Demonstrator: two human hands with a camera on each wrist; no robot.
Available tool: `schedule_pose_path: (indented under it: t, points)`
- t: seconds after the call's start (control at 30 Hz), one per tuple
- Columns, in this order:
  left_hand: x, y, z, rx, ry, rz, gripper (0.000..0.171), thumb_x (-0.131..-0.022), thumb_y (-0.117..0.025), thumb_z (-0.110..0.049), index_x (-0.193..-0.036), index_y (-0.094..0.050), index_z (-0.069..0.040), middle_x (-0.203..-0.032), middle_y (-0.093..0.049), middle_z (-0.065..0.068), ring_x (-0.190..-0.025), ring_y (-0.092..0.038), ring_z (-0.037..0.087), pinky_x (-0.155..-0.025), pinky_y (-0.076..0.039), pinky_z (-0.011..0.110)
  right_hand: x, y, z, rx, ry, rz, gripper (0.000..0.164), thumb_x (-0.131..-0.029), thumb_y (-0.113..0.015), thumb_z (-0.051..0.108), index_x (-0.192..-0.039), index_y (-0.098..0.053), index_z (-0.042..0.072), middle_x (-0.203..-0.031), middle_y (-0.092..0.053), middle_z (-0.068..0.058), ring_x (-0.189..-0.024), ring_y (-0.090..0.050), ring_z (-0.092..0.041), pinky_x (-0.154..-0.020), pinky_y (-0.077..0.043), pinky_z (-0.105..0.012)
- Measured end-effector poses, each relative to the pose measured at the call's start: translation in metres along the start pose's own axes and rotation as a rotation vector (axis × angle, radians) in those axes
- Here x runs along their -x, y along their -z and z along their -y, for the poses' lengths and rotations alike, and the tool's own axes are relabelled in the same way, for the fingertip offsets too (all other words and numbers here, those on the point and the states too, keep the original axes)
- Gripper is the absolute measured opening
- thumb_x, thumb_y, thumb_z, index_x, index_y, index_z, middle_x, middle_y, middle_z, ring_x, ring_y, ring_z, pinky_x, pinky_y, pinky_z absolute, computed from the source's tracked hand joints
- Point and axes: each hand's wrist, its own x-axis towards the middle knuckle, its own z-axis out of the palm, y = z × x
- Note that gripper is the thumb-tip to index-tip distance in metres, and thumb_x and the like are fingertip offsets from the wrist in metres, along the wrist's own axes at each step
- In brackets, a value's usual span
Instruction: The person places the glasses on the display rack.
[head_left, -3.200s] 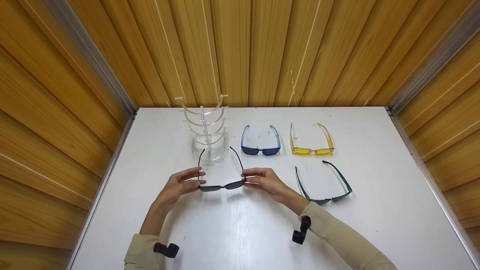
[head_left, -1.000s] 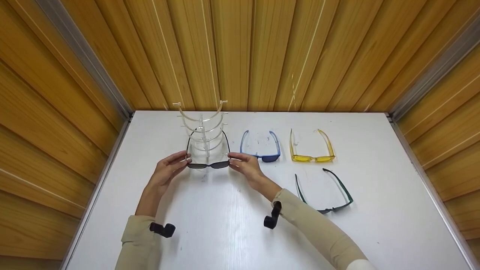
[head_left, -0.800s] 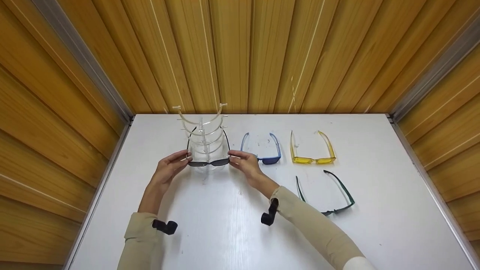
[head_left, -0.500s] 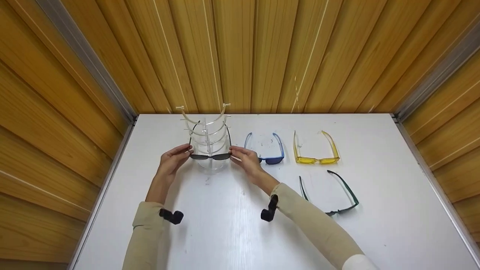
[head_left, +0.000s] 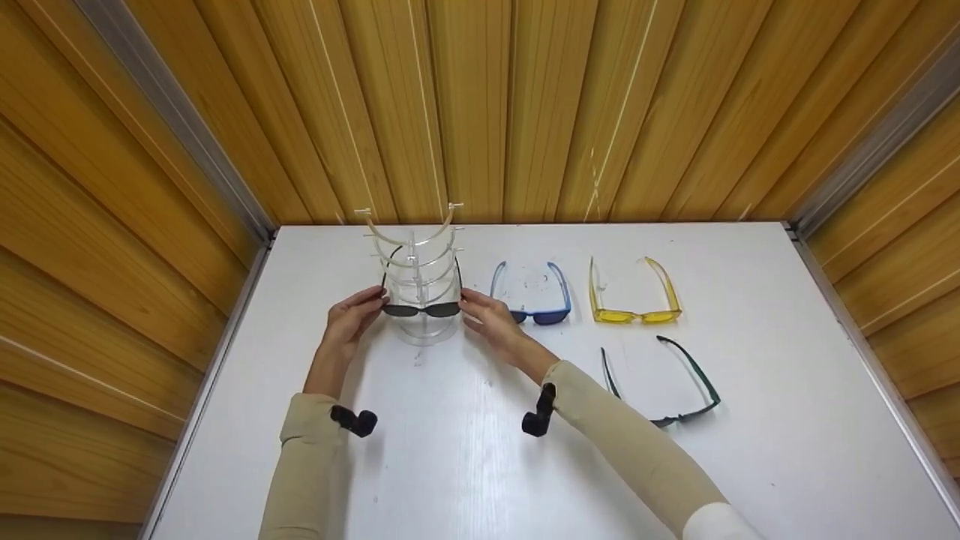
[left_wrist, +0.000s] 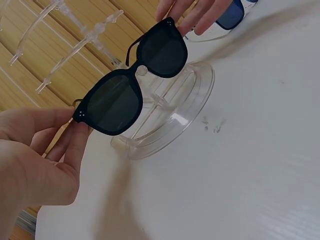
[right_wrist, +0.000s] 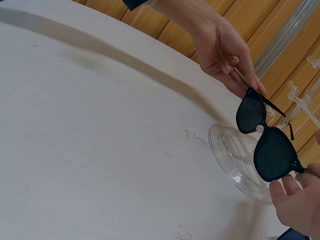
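Black sunglasses (head_left: 401,310) with dark lenses are held level between both hands, against the front of a clear plastic display stand (head_left: 426,337). My left hand (head_left: 351,321) pinches the frame's left end near the hinge. At the other end, my right hand (head_left: 491,324) pinches the opposite hinge. The temples run back on either side of the stand's lower part. In the left wrist view a clear knob of the stand shows at the bridge of the sunglasses (left_wrist: 112,102); whether the frame's weight lies on it I cannot tell.
Blue sunglasses (head_left: 551,318) lie right of the stand, partly behind my right hand. Yellow glasses (head_left: 615,317) lie farther right. Green-framed glasses (head_left: 705,379) sit nearer, close to my right sleeve (head_left: 630,442). Wood-patterned walls (head_left: 480,112) enclose the white table (head_left: 435,480).
Both hands have carried the black sunglasses from in front of the stand back onto its lower part, temples passing around it. In the last half second they moved only slightly farther in.
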Motion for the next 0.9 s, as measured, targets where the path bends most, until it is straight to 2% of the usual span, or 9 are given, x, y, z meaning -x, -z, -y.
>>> schedule_pose_path:
  t: [0.3, 0.43, 0.57, 0.73, 0.9]
  points:
    - [0.001, -0.003, 0.005, -0.041, -0.028, -0.029, 0.042, -0.093, -0.067, 0.007, -0.135, -0.060, 0.009, -0.101, -0.079, -0.001, -0.088, -0.075, 0.004, -0.087, -0.059, 0.017, 0.002, 0.000, 0.000, -0.009, 0.025, -0.060, 0.054, -0.108, -0.047, 0.019, -0.154, -0.035, -0.007, -0.163, -0.034, -0.022, -0.154, -0.032, -0.036, -0.129, -0.025, -0.050]
    - [0.002, -0.004, 0.001, -0.105, -0.063, -0.043, 0.045, -0.095, -0.068, 0.001, -0.138, -0.058, 0.008, -0.106, -0.077, -0.003, -0.094, -0.072, 0.004, -0.101, -0.057, 0.025, 0.001, 0.002, 0.008, 0.017, 0.040, -0.065, 0.057, -0.108, -0.048, 0.021, -0.156, -0.033, -0.005, -0.165, -0.031, -0.021, -0.154, -0.031, -0.035, -0.129, -0.023, -0.050]
    - [0.010, 0.003, -0.001, -0.133, -0.072, -0.041, 0.049, -0.096, -0.067, -0.001, -0.143, -0.053, 0.007, -0.114, -0.074, -0.003, -0.105, -0.070, 0.007, -0.111, -0.052, 0.033, 0.016, 0.011, 0.020, 0.068, 0.027, -0.014, 0.052, -0.108, -0.048, 0.018, -0.153, -0.038, -0.006, -0.158, -0.041, -0.025, -0.150, -0.038, -0.039, -0.126, -0.031, -0.050]
    - [0.030, 0.020, -0.006, -0.140, -0.087, -0.057, 0.046, -0.100, -0.063, -0.003, -0.144, -0.052, 0.005, -0.111, -0.074, -0.004, -0.104, -0.071, 0.008, -0.100, -0.058, 0.026, 0.049, 0.039, 0.046, 0.163, -0.006, 0.115, 0.047, -0.106, -0.054, 0.019, -0.147, -0.048, -0.004, -0.144, -0.059, -0.024, -0.136, -0.058, -0.033, -0.117, -0.046, -0.042]
    - [0.044, 0.020, -0.009, -0.204, -0.082, -0.011, 0.043, -0.102, -0.061, -0.010, -0.142, -0.053, 0.004, -0.107, -0.075, -0.007, -0.099, -0.071, 0.007, -0.093, -0.059, 0.022, 0.080, 0.091, 0.077, 0.246, 0.045, 0.198, 0.044, -0.105, -0.060, 0.023, -0.140, -0.056, -0.002, -0.131, -0.069, -0.018, -0.120, -0.069, -0.022, -0.109, -0.054, -0.036]
